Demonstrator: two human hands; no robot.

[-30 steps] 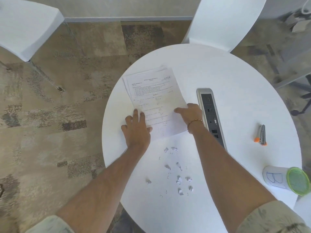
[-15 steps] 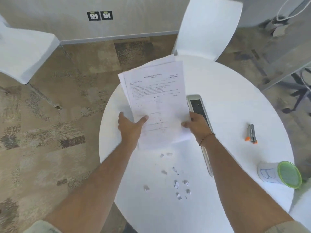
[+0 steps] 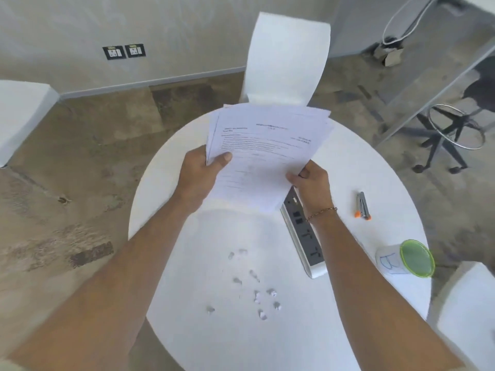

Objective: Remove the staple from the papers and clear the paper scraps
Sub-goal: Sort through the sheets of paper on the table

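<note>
A stack of printed papers (image 3: 267,145) is held up above the round white table (image 3: 375,170), its sheets fanned a little at the top. My left hand (image 3: 199,175) grips the stack's left edge, thumb on the front page. My right hand (image 3: 310,183) grips the lower right edge. Several small paper scraps (image 3: 257,290) lie scattered on the table nearer to me, between my forearms. No staple can be made out in the papers. A staple remover (image 3: 362,205) with orange tips lies on the table to the right of my right hand.
A grey power socket strip (image 3: 302,234) runs along the table under my right wrist. A white cup with a green lid (image 3: 404,259) lies on its side at the right edge. White chairs (image 3: 286,57) stand around the table; a stool base (image 3: 452,132) stands at right.
Both hands lifted the papers off the table and raised them higher and farther from me. The scraps, staple remover and cup have stayed in place.
</note>
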